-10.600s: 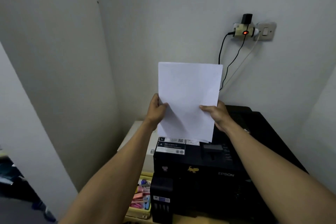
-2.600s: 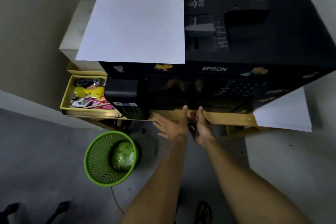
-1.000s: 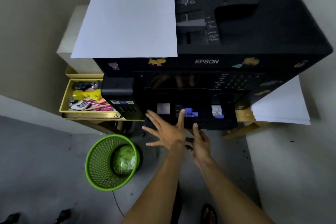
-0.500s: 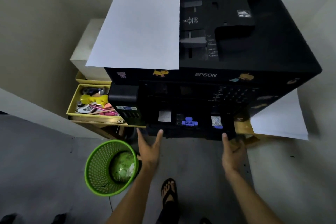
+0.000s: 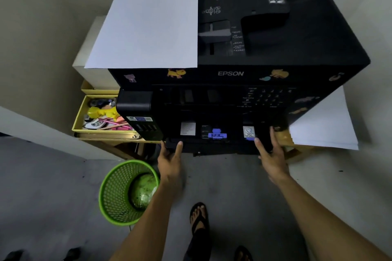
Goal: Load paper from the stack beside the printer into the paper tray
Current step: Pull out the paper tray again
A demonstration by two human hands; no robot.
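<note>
Because the paper tray [image 5: 216,144] had to come out of the printer [image 5: 244,65] squarely, we set our left hand [image 5: 169,159] on its left front corner and our right hand [image 5: 270,154] on its right, thumbs on top and fingers [image 5: 259,144] curled around the front lip, so both gripped the tray. It stood partly drawn out, its blue guide [image 5: 216,134] exposed and no sheets inside that we could see. The sheets [image 5: 148,25] meant for loading lay flat on the printer lid, parked there, we judged, to free both hands. The remaining stack [image 5: 324,125] sat just right of the printer, on the tabletop [image 5: 284,137].
</note>
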